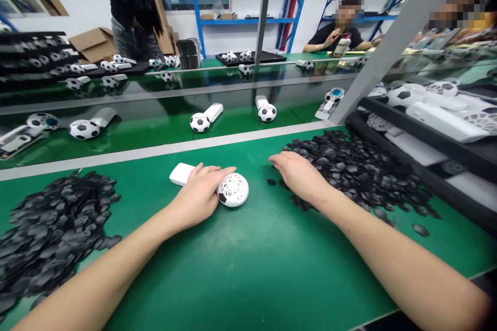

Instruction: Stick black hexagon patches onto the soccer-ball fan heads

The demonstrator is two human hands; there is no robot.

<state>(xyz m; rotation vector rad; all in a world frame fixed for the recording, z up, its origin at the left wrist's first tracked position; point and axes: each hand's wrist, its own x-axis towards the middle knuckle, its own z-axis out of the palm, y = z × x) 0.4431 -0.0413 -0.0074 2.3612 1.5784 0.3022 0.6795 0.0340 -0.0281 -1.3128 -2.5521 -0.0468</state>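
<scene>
My left hand (200,189) is closed around a white handheld device with a round soccer-ball head (234,190) and a flat white handle (180,174). It lies on the green table (248,269). The head's upper face is an open white lattice, and a black patch shows on its side. Over the left edge of a heap of small black plates (349,170) is my right hand (301,176). Its fingers are pressed together and point left; whatever they may hold is hidden. One loose black plate (271,182) lies just below these fingers.
Another black heap (58,232) lies at left. Beyond a pale rail (155,150), several ball-headed devices (200,122) rest on a green conveyor belt (163,114). Black trays (411,129) of white parts and a slanted grey post (399,36) stand at right. Other people (341,26) are beyond.
</scene>
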